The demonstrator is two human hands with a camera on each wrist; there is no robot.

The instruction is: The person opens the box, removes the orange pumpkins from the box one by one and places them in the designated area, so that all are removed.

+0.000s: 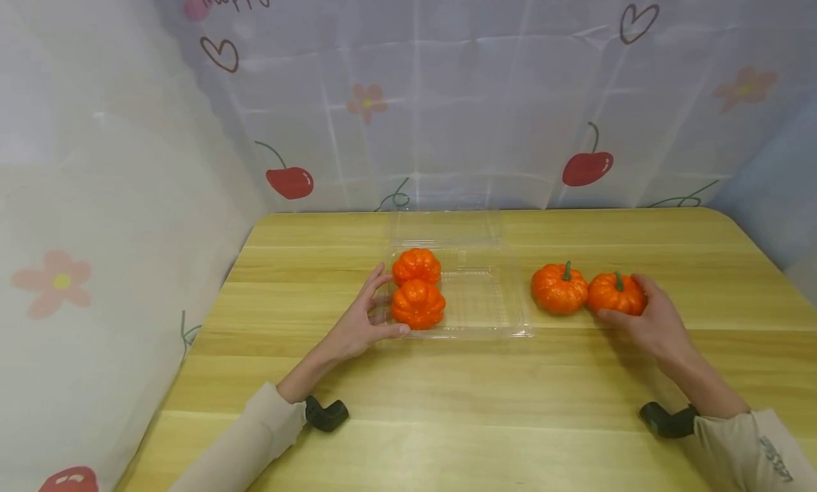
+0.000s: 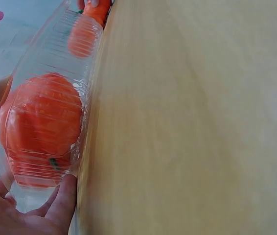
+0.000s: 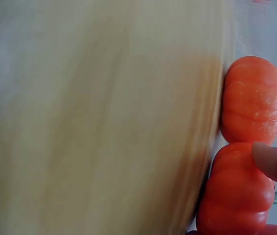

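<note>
A clear plastic clamshell box (image 1: 475, 300) lies on the table with its lid folded back. Inside, along its left side, two small orange pumpkins (image 1: 418, 306) sit one behind the other. My left hand (image 1: 359, 327) holds the box's left end, thumb at the front corner and fingers spread along the side; the left wrist view shows the box wall (image 2: 45, 117) between them. To the right of the box, two more pumpkins stand side by side with green stems up. My right hand (image 1: 657, 325) grips the outer pumpkin (image 1: 615, 295), beside the inner pumpkin (image 1: 559, 289).
The wooden table (image 1: 447, 414) extends in front of the box. A patterned curtain (image 1: 459, 109) hangs behind its far edge, and a white sheet (image 1: 115, 215) hangs on the left. Each sleeve cuff has a dark bent piece (image 1: 327, 415) at the wrist.
</note>
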